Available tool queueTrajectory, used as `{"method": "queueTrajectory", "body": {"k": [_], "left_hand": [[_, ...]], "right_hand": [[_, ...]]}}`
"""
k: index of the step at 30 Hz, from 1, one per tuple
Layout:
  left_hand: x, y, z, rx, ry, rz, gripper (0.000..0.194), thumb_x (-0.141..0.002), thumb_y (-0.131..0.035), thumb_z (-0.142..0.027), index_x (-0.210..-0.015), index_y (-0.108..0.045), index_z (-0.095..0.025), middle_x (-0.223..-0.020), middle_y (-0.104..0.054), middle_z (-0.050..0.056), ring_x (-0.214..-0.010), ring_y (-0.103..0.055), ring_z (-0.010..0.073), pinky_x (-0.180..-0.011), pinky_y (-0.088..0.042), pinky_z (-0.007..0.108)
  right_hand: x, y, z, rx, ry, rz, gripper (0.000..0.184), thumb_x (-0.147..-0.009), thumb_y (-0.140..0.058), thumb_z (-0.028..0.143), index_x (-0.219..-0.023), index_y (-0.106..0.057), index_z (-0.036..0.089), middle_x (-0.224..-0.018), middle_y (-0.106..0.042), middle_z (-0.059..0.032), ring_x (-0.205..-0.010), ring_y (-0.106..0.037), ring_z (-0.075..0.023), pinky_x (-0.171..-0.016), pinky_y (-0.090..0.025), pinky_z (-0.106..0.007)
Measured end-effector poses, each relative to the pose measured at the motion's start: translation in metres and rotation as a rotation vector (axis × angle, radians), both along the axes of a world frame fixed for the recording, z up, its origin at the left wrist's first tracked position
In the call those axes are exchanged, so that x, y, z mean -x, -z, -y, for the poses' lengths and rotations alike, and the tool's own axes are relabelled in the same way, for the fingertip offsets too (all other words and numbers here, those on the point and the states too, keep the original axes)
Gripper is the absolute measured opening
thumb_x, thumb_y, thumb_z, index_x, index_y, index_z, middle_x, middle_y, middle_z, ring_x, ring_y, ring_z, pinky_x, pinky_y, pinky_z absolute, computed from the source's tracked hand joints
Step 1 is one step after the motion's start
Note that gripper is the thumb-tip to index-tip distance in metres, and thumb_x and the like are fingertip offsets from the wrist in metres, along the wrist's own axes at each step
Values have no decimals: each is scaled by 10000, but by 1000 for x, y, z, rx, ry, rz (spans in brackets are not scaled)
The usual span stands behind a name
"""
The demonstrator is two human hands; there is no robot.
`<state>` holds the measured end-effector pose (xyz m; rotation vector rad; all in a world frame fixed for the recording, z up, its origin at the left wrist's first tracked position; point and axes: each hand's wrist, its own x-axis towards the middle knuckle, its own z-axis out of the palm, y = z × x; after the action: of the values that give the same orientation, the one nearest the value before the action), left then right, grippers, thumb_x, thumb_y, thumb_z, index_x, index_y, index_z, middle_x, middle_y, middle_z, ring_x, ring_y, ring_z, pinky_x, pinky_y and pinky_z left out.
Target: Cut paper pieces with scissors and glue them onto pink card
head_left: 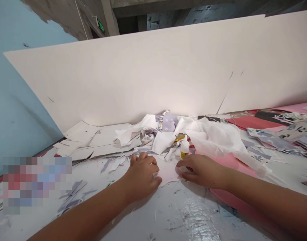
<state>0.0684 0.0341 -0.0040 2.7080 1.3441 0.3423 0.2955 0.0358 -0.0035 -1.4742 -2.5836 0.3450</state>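
Observation:
My left hand (143,175) and my right hand (198,170) lie on the white, paint-stained tabletop (183,214), with a pale pink piece of thin fabric or paper (168,174) between them. The left fingers curl over its left side, and the right fingertips rest on its right side. Whether either hand grips it, I cannot tell. Just beyond the right fingers stands a small glue bottle (184,148) with a white cap and yellow contents. Crumpled white fabric (208,139) is heaped behind it.
A tall white board (143,73) stands along the table's far side, with flat white sheets (100,142) at its foot. A pink sheet (231,190) lies under my right forearm. Patterned fabric scraps (276,140) are piled at right. A blurred patch covers the lower left.

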Motion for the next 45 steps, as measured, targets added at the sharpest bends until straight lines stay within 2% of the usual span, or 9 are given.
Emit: {"method": "queueTrajectory", "body": {"k": [3, 8, 13, 17, 23, 26, 32, 38, 45], "left_hand": [[-3, 4, 0, -14, 10, 27, 234, -800, -398, -218, -673, -593, -196, -833, -584, 10, -845, -431, 185, -737, -268, 372], [-5, 7, -1, 18, -17, 27, 217, -780, -394, -157, -627, -547, -177, -763, -578, 3, -818, -430, 173, -720, -269, 373], [0, 2, -2, 3, -36, -53, 180, -773, -447, -244, -652, -567, -185, -860, -577, 13, -886, -414, 209, -749, -268, 404], [4, 1, -3, 11, -18, -50, 178, -753, -486, -315, -665, -592, -203, -902, -569, 25, -894, -409, 225, -766, -281, 418], [-4, 6, 1, -32, 27, 48, 220, -796, -414, -221, -764, -631, -227, -954, -569, 19, -903, -428, 199, -800, -297, 406], [-8, 11, 1, 1, 39, 90, 224, -797, -405, -186, -741, -619, -224, -912, -575, 11, -878, -443, 185, -789, -315, 386], [-16, 17, 0, 26, -5, 136, 144, -776, -457, -236, -731, -593, -225, -866, -563, -3, -869, -437, 186, -772, -329, 381], [-25, 17, 4, 4, -13, 107, 172, -794, -433, -237, -781, -604, -236, -905, -554, 1, -883, -428, 188, -773, -325, 393], [-20, 14, 3, 85, -41, 97, 174, -785, -447, -307, -769, -607, -239, -934, -543, 6, -918, -414, 204, -797, -318, 400]], "right_hand": [[1, 6, -3, -85, -33, -17, 238, -820, -414, 285, -794, -638, 208, -788, -660, -35, -711, -576, -177, -593, -372, -249], [2, 17, -9, -76, -55, -11, 240, -817, -413, 260, -738, -636, 219, -776, -666, -20, -716, -580, -168, -581, -369, -229], [0, 9, -5, -68, -54, -10, 182, -775, -472, 270, -814, -648, 246, -810, -666, -3, -738, -581, -171, -586, -370, -230], [-1, 3, -2, -26, -49, 10, 211, -740, -534, 356, -882, -646, 247, -839, -667, -10, -714, -584, -183, -548, -360, -236], [4, 14, -5, -109, -61, -34, 240, -829, -407, 273, -811, -642, 227, -791, -660, -21, -731, -577, -170, -606, -377, -239], [6, 17, -6, -92, -80, -30, 226, -814, -422, 266, -780, -643, 235, -785, -651, -18, -730, -574, -167, -590, -372, -231], [12, 17, -5, -85, -61, -38, 210, -749, -511, 330, -888, -646, 250, -787, -615, -30, -727, -560, -181, -576, -356, -241], [25, 20, -3, -89, -61, -49, 178, -767, -484, 298, -772, -637, 209, -748, -604, -33, -727, -553, -179, -580, -337, -245], [18, 19, -4, -48, -39, -63, 246, -766, -505, 343, -934, -656, 244, -815, -620, -48, -754, -562, -191, -610, -364, -250]]}}
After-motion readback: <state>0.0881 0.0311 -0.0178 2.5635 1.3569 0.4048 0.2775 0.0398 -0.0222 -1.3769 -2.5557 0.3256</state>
